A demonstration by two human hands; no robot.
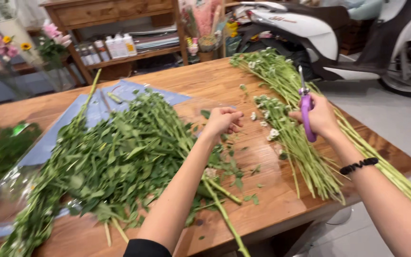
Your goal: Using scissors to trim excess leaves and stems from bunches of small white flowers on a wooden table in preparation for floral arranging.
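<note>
Purple-handled scissors [306, 114] stand blades-up in the right hand's grip, above a bundle of stripped green stems [300, 152] with small white blooms lying on the desk.

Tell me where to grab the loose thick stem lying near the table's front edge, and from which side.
Take the loose thick stem at its bare lower half, from above. It lies flat on the wooden table, angled toward the front edge, leafless there; the left hand is nearer, and the right hand holds purple scissors.
</note>
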